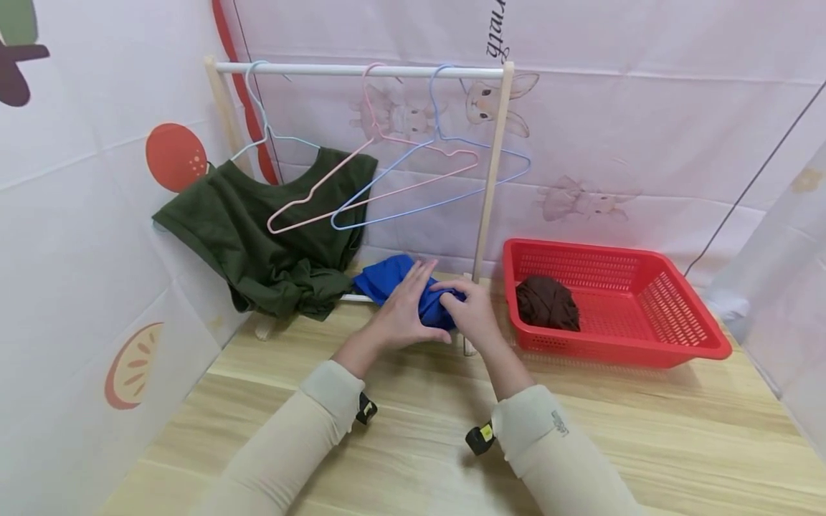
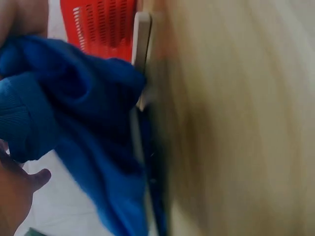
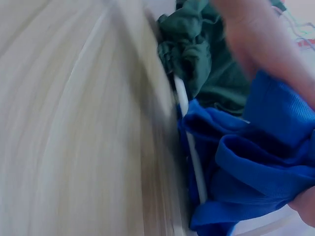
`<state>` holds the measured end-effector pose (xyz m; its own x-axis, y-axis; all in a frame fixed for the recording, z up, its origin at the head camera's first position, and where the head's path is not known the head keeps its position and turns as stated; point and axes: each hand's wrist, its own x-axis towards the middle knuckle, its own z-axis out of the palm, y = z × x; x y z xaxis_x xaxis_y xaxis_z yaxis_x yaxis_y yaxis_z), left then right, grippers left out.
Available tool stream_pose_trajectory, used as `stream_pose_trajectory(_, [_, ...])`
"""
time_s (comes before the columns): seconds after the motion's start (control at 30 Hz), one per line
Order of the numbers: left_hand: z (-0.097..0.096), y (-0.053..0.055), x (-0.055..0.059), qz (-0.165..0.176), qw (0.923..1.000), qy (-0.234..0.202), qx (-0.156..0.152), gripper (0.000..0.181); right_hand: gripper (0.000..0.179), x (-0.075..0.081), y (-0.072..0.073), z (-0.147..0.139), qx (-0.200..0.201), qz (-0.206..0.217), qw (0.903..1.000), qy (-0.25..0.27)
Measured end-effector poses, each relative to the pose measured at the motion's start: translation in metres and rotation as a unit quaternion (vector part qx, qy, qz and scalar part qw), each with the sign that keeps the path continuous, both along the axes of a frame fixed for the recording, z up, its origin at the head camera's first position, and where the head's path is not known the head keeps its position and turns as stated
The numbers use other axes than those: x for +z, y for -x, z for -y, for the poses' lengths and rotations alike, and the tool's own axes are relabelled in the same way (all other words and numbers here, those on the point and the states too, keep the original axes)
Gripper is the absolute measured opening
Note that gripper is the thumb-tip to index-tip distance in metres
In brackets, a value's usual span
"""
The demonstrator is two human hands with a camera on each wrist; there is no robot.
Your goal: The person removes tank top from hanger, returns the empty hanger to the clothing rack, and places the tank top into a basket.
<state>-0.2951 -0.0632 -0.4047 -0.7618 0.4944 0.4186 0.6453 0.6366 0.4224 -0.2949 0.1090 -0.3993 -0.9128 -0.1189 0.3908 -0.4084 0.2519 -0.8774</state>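
A crumpled blue garment (image 1: 385, 278) with a ribbed band (image 3: 283, 110) is bunched between both hands, over the rack's low bar. My left hand (image 1: 401, 309) lies against its near side, fingers straight and thumb held out. With thumb and forefinger, my right hand (image 1: 472, 309) pinches the garment's right end. In the left wrist view, the blue cloth (image 2: 98, 113) hangs in loose folds, and the left thumb (image 2: 40, 180) stands away from it. Part of the garment is hidden behind the hands.
A rack with a white rail (image 1: 335, 69) holds a pink hanger (image 1: 374, 193), a blue hanger (image 1: 419, 209) and a light green hanger (image 1: 267, 132) bearing a dark green top (image 1: 271, 222). At right, a red basket (image 1: 645, 355) contains a brown cloth (image 1: 547, 302).
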Motion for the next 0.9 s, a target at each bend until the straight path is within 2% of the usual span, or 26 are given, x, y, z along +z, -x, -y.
stream_pose_trajectory(0.17, [-0.012, -0.002, -0.014, 0.005, 0.9997, -0.025, 0.005, 0.135, 0.022, 0.001, -0.006, 0.005, -0.003, 0.055, 0.993, 0.104])
stream_pose_trajectory(0.33, [-0.023, -0.004, -0.024, 0.019, 0.9982, -0.056, 0.013, 0.132, 0.022, -0.004, -0.011, 0.008, -0.002, 0.129, 0.9693, 0.209])
stream_pose_trajectory(0.4, [-0.025, -0.004, -0.026, 0.021, 0.9973, -0.07, 0.014, 0.129, 0.021, -0.006, -0.012, 0.008, 0.005, 0.145, 0.9598, 0.24])
stream_pose_trajectory(0.47, [-0.027, -0.004, -0.028, 0.019, 0.9959, -0.087, 0.014, 0.125, 0.021, -0.007, -0.014, 0.01, 0.018, 0.151, 0.9552, 0.254])
stream_pose_trajectory(0.53, [-0.028, -0.004, -0.028, 0.017, 0.9938, -0.109, 0.016, 0.121, 0.022, -0.005, -0.017, 0.011, 0.033, 0.145, 0.9578, 0.246])
stream_pose_trajectory(0.67, [-0.03, -0.004, -0.031, 0.019, 0.9866, -0.158, 0.037, 0.114, 0.031, 0.001, -0.026, 0.014, 0.073, 0.115, 0.9722, 0.191])
stream_pose_trajectory(0.8, [-0.03, -0.005, -0.034, 0.003, 0.9747, -0.214, 0.066, 0.101, 0.042, -0.001, -0.033, 0.015, 0.096, 0.061, 0.9852, 0.128])
stream_pose_trajectory(0.9, [-0.029, -0.006, -0.034, -0.018, 0.9648, -0.249, 0.081, 0.087, 0.047, -0.006, -0.036, 0.014, 0.108, 0.029, 0.9897, 0.09])
